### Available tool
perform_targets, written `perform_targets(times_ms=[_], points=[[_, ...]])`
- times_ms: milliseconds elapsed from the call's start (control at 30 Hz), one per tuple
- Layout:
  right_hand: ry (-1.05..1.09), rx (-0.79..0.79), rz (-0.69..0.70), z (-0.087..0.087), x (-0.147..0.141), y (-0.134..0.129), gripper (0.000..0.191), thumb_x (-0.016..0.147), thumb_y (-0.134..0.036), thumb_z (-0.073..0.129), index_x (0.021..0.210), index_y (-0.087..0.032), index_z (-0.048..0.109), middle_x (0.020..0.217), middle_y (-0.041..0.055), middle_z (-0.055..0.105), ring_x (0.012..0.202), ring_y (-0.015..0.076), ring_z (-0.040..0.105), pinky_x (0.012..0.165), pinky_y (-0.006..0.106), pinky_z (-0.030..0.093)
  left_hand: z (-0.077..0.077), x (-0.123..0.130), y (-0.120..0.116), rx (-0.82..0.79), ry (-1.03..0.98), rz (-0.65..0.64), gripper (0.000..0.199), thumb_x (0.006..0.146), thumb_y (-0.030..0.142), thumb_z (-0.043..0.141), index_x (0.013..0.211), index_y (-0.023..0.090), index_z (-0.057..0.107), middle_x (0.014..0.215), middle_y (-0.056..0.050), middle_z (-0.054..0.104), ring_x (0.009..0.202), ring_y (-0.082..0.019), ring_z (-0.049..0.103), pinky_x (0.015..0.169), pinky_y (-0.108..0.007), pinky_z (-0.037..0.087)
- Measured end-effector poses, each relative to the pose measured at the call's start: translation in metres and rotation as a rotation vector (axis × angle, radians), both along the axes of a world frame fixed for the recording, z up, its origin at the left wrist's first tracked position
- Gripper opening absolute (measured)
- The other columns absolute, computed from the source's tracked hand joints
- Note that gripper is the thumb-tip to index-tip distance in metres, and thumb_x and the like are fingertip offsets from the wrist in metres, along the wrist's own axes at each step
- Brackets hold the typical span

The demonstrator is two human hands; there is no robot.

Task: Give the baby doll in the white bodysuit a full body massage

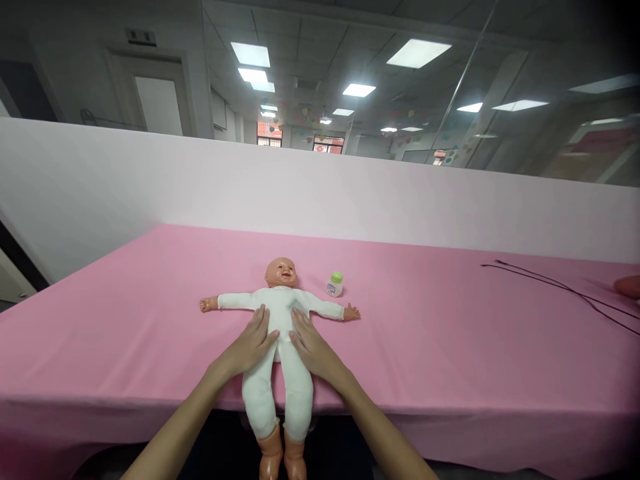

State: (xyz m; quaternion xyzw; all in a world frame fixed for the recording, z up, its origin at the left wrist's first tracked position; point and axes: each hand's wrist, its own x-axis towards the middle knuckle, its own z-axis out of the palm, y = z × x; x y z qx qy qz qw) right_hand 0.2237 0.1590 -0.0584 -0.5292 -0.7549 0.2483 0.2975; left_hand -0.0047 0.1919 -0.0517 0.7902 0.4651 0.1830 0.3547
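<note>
A baby doll [281,300] with a white cloth body lies on its back, arms stretched out to both sides. Its legs hang over the table's front edge toward me. My left hand [251,341] rests flat on the left side of its torso, fingers extended and thumb apart. On the other side of the torso lies my right hand [311,343], also flat with fingers stretched out. Neither hand grips the doll. Just above the doll's arm on the right stands a small jar [335,285] with a green lid and a label.
A pink cloth [425,333] covers the table. Thin black cables [560,287] lie at the right, near a partly visible skin-toned object [628,287] at the frame's edge. Behind the table runs a low white wall [350,197] with glass above it.
</note>
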Motion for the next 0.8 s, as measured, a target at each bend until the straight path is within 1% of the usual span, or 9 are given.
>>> perform_targets(times_ms=[67,133,233,367,467,567,633,700,800], points=[[-0.057,0.051,0.092,0.002,-0.007,0.012,0.067,0.109,-0.05,0.036,0.167,-0.017,0.03,0.174,0.0114,0.024,0.163,0.0281,0.018,0.134,0.055,0.017,0.003,0.016,0.004,0.094,0.015,-0.029,0.091,0.104,0.07,0.027,0.17,0.01,0.012,0.176,-0.011,-0.004,0.163,-0.027,-0.009,0.133,-0.05,0.004],[-0.094,0.078,0.126,0.003,-0.014,0.029,0.066,0.107,-0.041,0.039,0.167,-0.017,0.028,0.174,0.0115,0.024,0.163,0.027,0.018,0.133,0.056,0.018,0.005,0.031,0.014,0.167,0.021,-0.022,0.088,0.105,0.068,0.025,0.17,0.009,0.016,0.177,-0.013,0.002,0.164,-0.027,-0.006,0.132,-0.049,0.003],[-0.104,0.095,0.04,0.001,-0.018,0.055,0.066,0.105,-0.038,0.04,0.166,-0.014,0.032,0.173,0.0131,0.028,0.162,0.0267,0.022,0.134,0.053,0.017,0.003,0.043,0.036,0.202,0.005,0.034,0.085,0.105,0.066,0.024,0.169,0.01,0.021,0.177,-0.014,0.009,0.164,-0.027,0.002,0.132,-0.048,0.003],[-0.015,0.119,-0.146,-0.009,-0.011,0.073,0.071,0.105,-0.054,0.039,0.164,-0.014,0.037,0.171,0.0157,0.033,0.161,0.0292,0.027,0.133,0.056,0.017,-0.006,0.037,0.058,0.168,-0.018,0.055,0.089,0.103,0.072,0.026,0.169,0.014,0.021,0.177,-0.012,0.008,0.164,-0.028,-0.003,0.132,-0.05,0.003],[0.064,0.073,-0.212,-0.015,0.001,0.066,0.083,0.103,-0.069,0.036,0.165,-0.013,0.035,0.172,0.017,0.03,0.162,0.0298,0.023,0.133,0.055,0.016,-0.012,0.022,0.055,0.104,-0.046,0.095,0.098,0.099,0.077,0.033,0.17,0.012,0.013,0.177,-0.013,-0.001,0.163,-0.03,-0.008,0.132,-0.051,0.004],[0.098,-0.017,-0.222,-0.014,0.01,0.044,0.09,0.101,-0.075,0.034,0.167,-0.014,0.03,0.174,0.0161,0.023,0.163,0.03,0.018,0.134,0.054,0.014,-0.013,0.004,0.036,-0.005,-0.086,0.153,0.101,0.099,0.079,0.032,0.17,0.012,0.008,0.176,-0.015,-0.006,0.163,-0.03,-0.004,0.132,-0.05,0.007],[0.103,-0.057,-0.205,-0.011,0.013,0.025,0.088,0.102,-0.073,0.036,0.168,-0.015,0.028,0.175,0.0144,0.02,0.163,0.0298,0.016,0.134,0.053,0.014,-0.012,-0.007,0.019,-0.069,-0.096,0.144,0.099,0.099,0.079,0.031,0.171,0.014,0.007,0.176,-0.014,-0.005,0.163,-0.029,-0.002,0.133,-0.049,0.009],[0.083,-0.068,-0.154,-0.008,0.011,0.01,0.084,0.104,-0.068,0.038,0.168,-0.015,0.027,0.175,0.0128,0.018,0.163,0.029,0.014,0.134,0.052,0.014,-0.009,-0.011,0.003,-0.083,-0.066,0.103,0.097,0.101,0.075,0.03,0.171,0.013,0.007,0.176,-0.012,-0.006,0.163,-0.028,-0.002,0.133,-0.048,0.009],[0.015,-0.04,-0.047,-0.004,0.003,0.002,0.075,0.107,-0.059,0.038,0.167,-0.015,0.03,0.175,0.0121,0.02,0.163,0.0277,0.015,0.134,0.053,0.014,-0.003,-0.001,-0.01,0.022,-0.006,0.009,0.091,0.104,0.069,0.028,0.17,0.009,0.011,0.176,-0.011,-0.006,0.163,-0.026,-0.006,0.133,-0.048,0.006]])
